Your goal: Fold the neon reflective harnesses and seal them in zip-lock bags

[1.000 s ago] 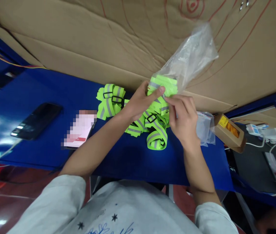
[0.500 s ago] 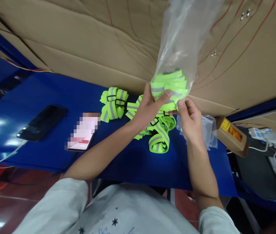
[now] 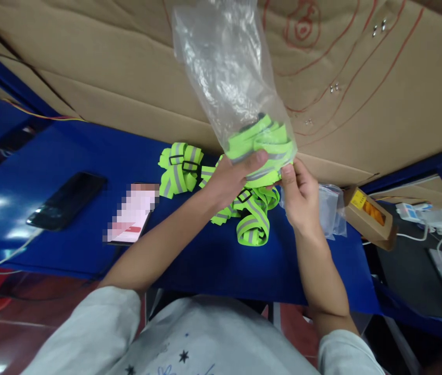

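- The folded band (image 3: 263,143) under my fingers is neon yellow-green with a grey reflective stripe along it.
- The plastic bag (image 3: 228,67) around it is clear, with whitish glare on its creases.
- The loose bands (image 3: 250,221) on the table share that yellow-green with grey stripes, and have black buckles.
- The bundle (image 3: 179,169) further left has the same colours, also with black buckles.
- The table top (image 3: 213,260) is deep blue.
- The cardboard (image 3: 107,67) behind is brown, with thin red curved lines drawn on it.
- The phone (image 3: 66,200) is black, with a white cable.
- The small box (image 3: 367,216) is brown with a yellow label and an orange window.
- My sleeves (image 3: 88,333) are pale grey; the shirt front has small dark stars.
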`<state>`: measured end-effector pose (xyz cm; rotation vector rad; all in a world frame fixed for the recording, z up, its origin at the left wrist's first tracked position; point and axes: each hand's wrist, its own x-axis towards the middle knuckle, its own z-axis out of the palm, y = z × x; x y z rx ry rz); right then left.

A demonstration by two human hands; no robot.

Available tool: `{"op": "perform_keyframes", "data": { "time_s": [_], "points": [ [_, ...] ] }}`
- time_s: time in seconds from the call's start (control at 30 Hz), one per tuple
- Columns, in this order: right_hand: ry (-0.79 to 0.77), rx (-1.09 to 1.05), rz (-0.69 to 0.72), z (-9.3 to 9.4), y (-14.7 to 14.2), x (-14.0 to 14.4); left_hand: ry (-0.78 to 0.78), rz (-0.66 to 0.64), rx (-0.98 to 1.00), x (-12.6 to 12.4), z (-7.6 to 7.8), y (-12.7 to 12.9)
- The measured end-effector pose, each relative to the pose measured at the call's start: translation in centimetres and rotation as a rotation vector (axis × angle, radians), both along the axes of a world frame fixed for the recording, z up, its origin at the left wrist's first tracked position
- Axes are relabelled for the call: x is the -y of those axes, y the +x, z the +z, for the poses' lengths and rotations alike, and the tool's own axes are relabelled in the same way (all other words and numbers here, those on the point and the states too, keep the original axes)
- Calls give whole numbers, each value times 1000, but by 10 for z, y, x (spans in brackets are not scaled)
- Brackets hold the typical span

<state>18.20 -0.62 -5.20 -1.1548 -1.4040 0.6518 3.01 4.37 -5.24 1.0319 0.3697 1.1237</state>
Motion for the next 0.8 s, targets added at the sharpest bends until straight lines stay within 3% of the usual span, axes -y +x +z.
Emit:
{"op": "perform_keyframes", "data": {
  "time_s": [0.13, 0.23, 0.4, 0.53, 0.7, 0.8],
  "points": [
    [-17, -192, -67, -4, -11, -1, -84, 25, 16, 14, -18, 25],
    [-111, -291, -45, -5, -7, -7, -113, -7, -35, 16, -25, 32],
    [-296, -407, 138, -4, 14, -20, -210, -44, -75, 5, -19, 20],
    [-316, -462, 314, -2, 18, -26, -339, -77, -36, 0, -23, 18],
    [-336, -204, 318, 5, 13, -13, -455, -204, -65, 6, -26, 22],
    [-116, 71, 96, 14, 28, 3, -423, -291, -67, 6, -13, 13]
  ]
}}
